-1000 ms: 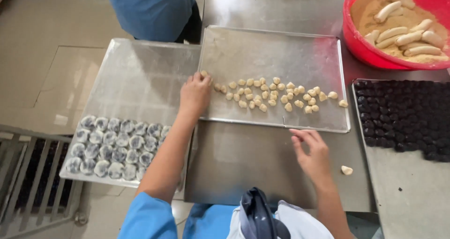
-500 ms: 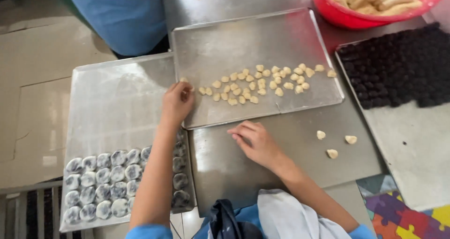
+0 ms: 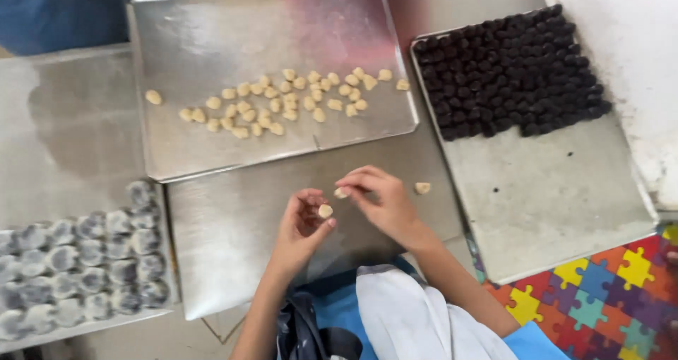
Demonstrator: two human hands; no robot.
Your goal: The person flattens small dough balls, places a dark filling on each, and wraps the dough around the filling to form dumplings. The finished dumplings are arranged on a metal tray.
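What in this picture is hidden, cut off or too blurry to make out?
Head view, all of it:
- Grey sweets tray: cut off by the left edge, and its sweets are blurred.
- Dark balls: too small to count.
- Left hand: its curled fingers partly hide the dough piece.
- Right hand: its fingertips hide most of a second piece.
- Blue cloth, top left: cropped.

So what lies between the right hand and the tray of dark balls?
In the head view, one loose pale dough piece lies on the bare metal sheet between the right hand and the tray of dark balls; nothing else.

Bright daylight, tray (image 3: 212, 42) glare, slight blur.
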